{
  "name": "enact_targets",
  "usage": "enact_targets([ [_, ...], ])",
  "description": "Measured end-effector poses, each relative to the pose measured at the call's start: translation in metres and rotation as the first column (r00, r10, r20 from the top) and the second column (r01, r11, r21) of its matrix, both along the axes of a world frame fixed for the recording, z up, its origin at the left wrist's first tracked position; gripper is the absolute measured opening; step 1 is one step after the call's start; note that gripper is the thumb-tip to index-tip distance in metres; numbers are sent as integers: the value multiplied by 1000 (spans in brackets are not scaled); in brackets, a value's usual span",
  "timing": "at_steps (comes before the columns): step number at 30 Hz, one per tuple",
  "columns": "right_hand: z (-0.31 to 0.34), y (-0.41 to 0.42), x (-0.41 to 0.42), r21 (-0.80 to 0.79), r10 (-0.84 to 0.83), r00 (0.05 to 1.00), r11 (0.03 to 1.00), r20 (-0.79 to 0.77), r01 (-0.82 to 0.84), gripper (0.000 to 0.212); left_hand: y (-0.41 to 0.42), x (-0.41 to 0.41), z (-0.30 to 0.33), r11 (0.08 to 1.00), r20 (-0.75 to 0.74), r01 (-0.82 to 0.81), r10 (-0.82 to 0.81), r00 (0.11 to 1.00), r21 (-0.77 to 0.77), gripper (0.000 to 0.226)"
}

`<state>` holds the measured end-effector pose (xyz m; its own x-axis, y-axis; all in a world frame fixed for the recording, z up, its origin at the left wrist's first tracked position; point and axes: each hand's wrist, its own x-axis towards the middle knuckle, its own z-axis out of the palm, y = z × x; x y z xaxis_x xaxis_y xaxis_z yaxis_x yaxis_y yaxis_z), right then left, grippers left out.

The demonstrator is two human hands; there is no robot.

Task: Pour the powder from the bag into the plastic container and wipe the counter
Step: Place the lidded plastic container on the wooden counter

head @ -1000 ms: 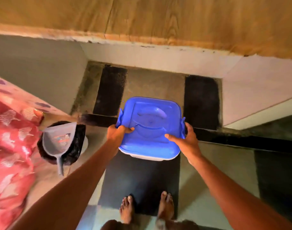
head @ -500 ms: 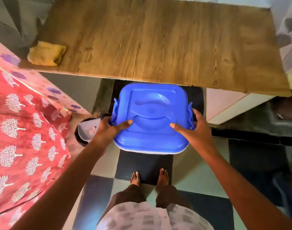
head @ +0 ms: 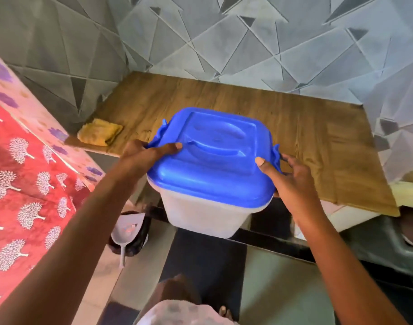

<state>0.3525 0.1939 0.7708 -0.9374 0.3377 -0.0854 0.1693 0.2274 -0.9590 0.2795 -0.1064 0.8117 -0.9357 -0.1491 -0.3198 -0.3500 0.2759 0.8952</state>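
While both hands grip it, the plastic container [head: 202, 214] hangs in the air at the near edge of the wooden counter [head: 318, 137], its base over the floor and its far side overlapping the counter's front edge in the view. Its blue lid [head: 214, 156] is on and faces up, tipped a little toward the camera — the translucent white body tapers downward below it. The box is roughly square, so no long axis stands out; a raised oval moulding on the lid runs left to right.

The left hand [head: 142, 156] holds the left edge of the lid, thumb lying flat on top and the fingers curled over the side by the blue clip there. The right hand [head: 287, 181] holds the right edge the same way, thumb on the lid's corner, fingers wrapped around the side near the other clip.

On the counter's left near corner lies a folded yellow cloth [head: 99, 132], well apart from the container. Grey patterned tiles [head: 247, 43] cover the wall behind. At the left hangs red fabric [head: 24, 184] printed with white trees. Down on the checkered floor [head: 271, 277], below the left forearm, a grey scoop [head: 128, 231] rests on a dark round bin.
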Motion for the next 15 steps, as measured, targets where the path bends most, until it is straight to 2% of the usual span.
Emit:
enact_targets([
  [4,20,13,-57,4,-42,996,999,-83,42,21,10,-59,18,1000,-43,14,-14,999,-5,70],
  [11,26,27,-178,10,-115,981,993,-159,118,18,36,-180,28,999,-105,26,-28,994,-24,55],
  [13,23,30,-213,-3,-146,978,989,-151,147,27,42,-220,24,998,-100,50,-53,994,-30,56],
  [15,19,32,-249,-11,-179,974,984,-137,179,52,48,-261,19,996,-113,88,-89,990,-16,49],
])
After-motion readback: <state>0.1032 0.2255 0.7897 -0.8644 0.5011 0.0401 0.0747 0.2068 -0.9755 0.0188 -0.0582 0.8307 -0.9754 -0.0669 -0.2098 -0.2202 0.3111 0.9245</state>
